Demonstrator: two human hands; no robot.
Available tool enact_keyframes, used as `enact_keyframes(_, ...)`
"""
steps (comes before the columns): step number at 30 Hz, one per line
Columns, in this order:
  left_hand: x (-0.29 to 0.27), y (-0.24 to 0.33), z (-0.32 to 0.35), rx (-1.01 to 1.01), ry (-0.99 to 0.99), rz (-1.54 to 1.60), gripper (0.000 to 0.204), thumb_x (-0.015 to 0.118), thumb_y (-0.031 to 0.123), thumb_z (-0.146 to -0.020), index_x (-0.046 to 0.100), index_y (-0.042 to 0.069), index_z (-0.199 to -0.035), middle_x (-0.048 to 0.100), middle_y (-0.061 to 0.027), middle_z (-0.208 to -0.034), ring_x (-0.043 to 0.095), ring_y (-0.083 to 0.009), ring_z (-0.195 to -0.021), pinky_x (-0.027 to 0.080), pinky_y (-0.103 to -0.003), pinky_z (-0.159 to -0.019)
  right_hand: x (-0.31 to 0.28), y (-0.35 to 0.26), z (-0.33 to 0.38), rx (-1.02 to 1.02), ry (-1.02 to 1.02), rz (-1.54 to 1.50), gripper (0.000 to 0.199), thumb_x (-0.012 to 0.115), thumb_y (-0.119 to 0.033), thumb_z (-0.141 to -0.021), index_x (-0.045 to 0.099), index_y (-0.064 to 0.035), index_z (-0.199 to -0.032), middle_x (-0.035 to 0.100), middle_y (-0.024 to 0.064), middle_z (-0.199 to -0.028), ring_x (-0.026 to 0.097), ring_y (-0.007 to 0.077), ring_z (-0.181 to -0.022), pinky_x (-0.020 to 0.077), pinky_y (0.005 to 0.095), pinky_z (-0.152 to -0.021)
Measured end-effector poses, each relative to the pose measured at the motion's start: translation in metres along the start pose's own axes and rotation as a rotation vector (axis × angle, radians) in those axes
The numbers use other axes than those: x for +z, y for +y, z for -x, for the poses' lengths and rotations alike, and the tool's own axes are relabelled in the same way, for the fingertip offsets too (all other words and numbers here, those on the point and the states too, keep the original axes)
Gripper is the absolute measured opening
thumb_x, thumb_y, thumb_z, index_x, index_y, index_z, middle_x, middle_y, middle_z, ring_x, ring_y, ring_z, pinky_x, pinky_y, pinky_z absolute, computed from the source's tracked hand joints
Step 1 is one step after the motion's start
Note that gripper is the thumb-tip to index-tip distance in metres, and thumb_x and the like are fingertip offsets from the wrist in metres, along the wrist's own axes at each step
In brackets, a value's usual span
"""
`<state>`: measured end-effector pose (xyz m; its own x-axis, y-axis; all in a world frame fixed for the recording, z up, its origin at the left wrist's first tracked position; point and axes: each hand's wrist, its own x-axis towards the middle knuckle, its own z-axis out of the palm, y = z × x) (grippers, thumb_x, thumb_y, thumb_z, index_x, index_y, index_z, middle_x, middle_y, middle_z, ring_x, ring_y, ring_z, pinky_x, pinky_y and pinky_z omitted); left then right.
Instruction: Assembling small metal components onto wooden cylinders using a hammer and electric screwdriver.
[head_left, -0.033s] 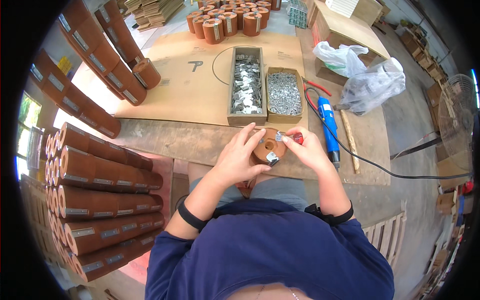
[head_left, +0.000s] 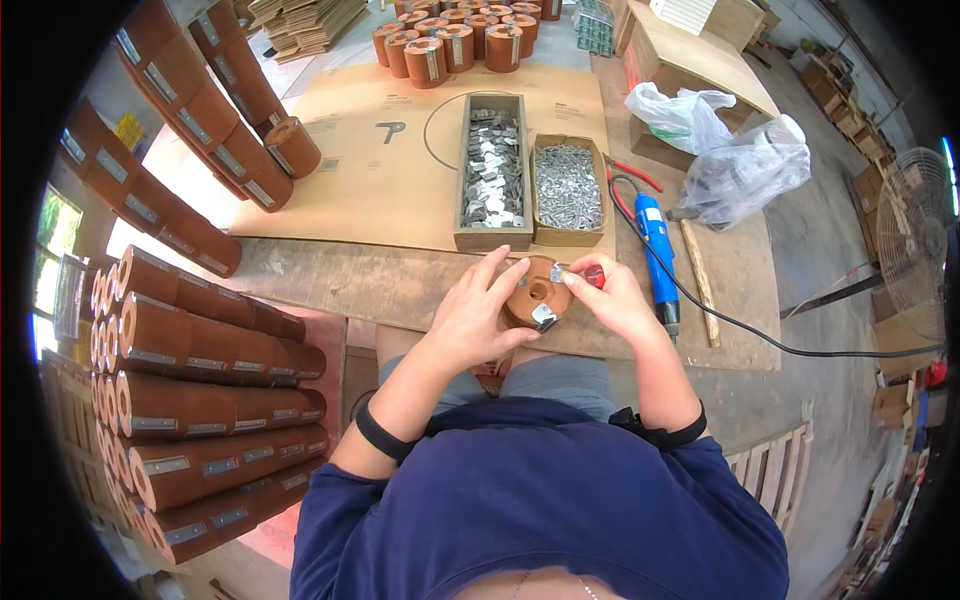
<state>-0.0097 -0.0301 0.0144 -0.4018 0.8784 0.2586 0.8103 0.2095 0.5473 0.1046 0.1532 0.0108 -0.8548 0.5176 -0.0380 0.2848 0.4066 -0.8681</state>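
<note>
A brown cylinder with a round hole in its top (head_left: 541,291) stands at the table's front edge. My left hand (head_left: 477,308) wraps around its left side, fingers on the far rim and thumb on the near side. Between the thumb and fingers of my right hand (head_left: 612,298) is a small silver metal clip (head_left: 557,272), held at the cylinder's far right rim. Another bent metal clip (head_left: 543,316) sits on its near rim. A red rounded piece (head_left: 596,276) shows among my right fingers; the rest of it is hidden.
Beyond my hands stand a long box of metal clips (head_left: 493,180) and a carton of screws (head_left: 569,188). To the right lie a blue power screwdriver (head_left: 657,250) with a black cord, a hammer (head_left: 697,270) and red-handled pliers (head_left: 637,176). Stacked brown cylinders (head_left: 220,405) fill the left.
</note>
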Motion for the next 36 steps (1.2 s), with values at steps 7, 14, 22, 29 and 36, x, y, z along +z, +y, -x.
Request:
enact_keyframes(7, 0.0, 0.002, 0.003, 0.053, 0.106, -0.083, 0.077, 0.079, 0.028, -0.057, 0.045, 0.005, -0.121, 0.04, -0.0178, -0.127, 0.045, -0.0353, -0.113, 0.041, -0.04, -0.091, 0.004, -0.005, 0.0, -0.023, 0.002, -0.033, 0.018, 0.065, -0.018, -0.08, 0.059, -0.0014, -0.085, 0.059, 0.0027, -0.071, 0.052, 0.0075, -0.065, 0.0421, 0.0236, -0.057)
enact_keyframes(14, 0.008, 0.001, 0.008, 0.047, 0.178, -0.029, 0.077, 0.078, 0.027, -0.058, 0.044, 0.001, -0.121, 0.044, -0.0203, -0.122, 0.049, -0.0352, -0.106, 0.043, -0.041, -0.087, 0.007, -0.011, 0.007, -0.056, 0.026, 0.052, 0.023, 0.065, -0.022, -0.079, 0.057, -0.0031, -0.089, 0.063, 0.0123, -0.073, 0.061, 0.0204, -0.066, 0.0476, 0.0305, -0.061)
enact_keyframes(22, 0.005, 0.004, 0.006, 0.058, 0.153, -0.003, 0.078, 0.078, 0.028, -0.058, 0.042, 0.001, -0.122, 0.046, -0.0181, -0.12, 0.05, -0.0334, -0.105, 0.044, -0.04, -0.085, 0.006, -0.018, 0.014, -0.247, 0.073, 0.193, 0.023, 0.065, -0.018, -0.077, 0.056, -0.0035, -0.092, 0.061, 0.0143, -0.072, 0.062, 0.0256, -0.065, 0.0486, 0.032, -0.059)
enact_keyframes(29, -0.001, 0.005, 0.004, 0.021, 0.127, 0.032, 0.074, 0.076, 0.032, -0.061, 0.043, 0.001, -0.121, 0.053, -0.0168, -0.11, 0.055, -0.0321, -0.097, 0.046, -0.038, -0.081, 0.008, -0.015, 0.003, -0.109, 0.051, 0.071, 0.02, 0.064, -0.02, -0.079, 0.057, -0.0033, -0.087, 0.061, 0.0127, -0.069, 0.061, 0.0207, -0.063, 0.0478, 0.0305, -0.058)
enact_keyframes(36, 0.001, 0.005, 0.005, 0.029, 0.141, -0.014, 0.075, 0.075, 0.034, -0.062, 0.043, 0.002, -0.122, 0.054, -0.0162, -0.107, 0.055, -0.0313, -0.095, 0.046, -0.037, -0.079, 0.009, -0.008, -0.002, -0.16, 0.026, 0.044, 0.018, 0.064, -0.02, -0.08, 0.057, -0.0033, -0.084, 0.061, 0.0113, -0.07, 0.061, 0.0191, -0.062, 0.0479, 0.0301, -0.058)
